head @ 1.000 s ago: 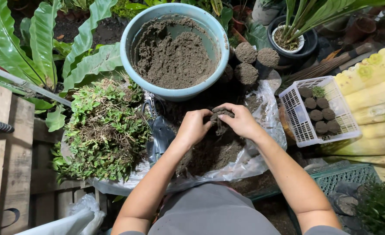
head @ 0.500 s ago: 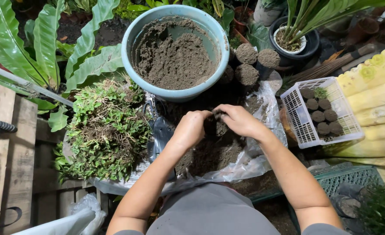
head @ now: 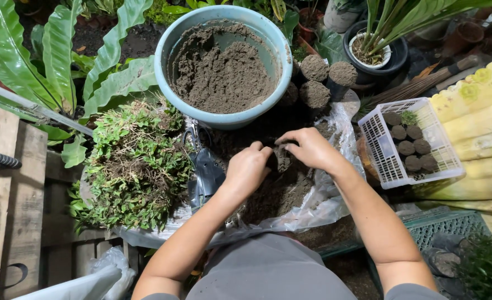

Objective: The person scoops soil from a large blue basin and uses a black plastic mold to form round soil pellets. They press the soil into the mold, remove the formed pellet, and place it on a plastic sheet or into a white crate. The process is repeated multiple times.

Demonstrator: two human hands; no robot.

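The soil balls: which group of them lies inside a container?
The ones in the white basket on the person's right; several dark soil balls sit in it. The others stand loose behind the blue tub.

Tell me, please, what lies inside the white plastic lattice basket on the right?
The white plastic lattice basket holds several round dark soil-filled pots and one small green sprig. The basket's floor beneath them is hidden.

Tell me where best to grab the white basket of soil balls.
Probably take the white basket by its near-left rim, coming from above on the side toward the right hand. The open top leaves the rim bare there, and the soil balls sit lower inside.
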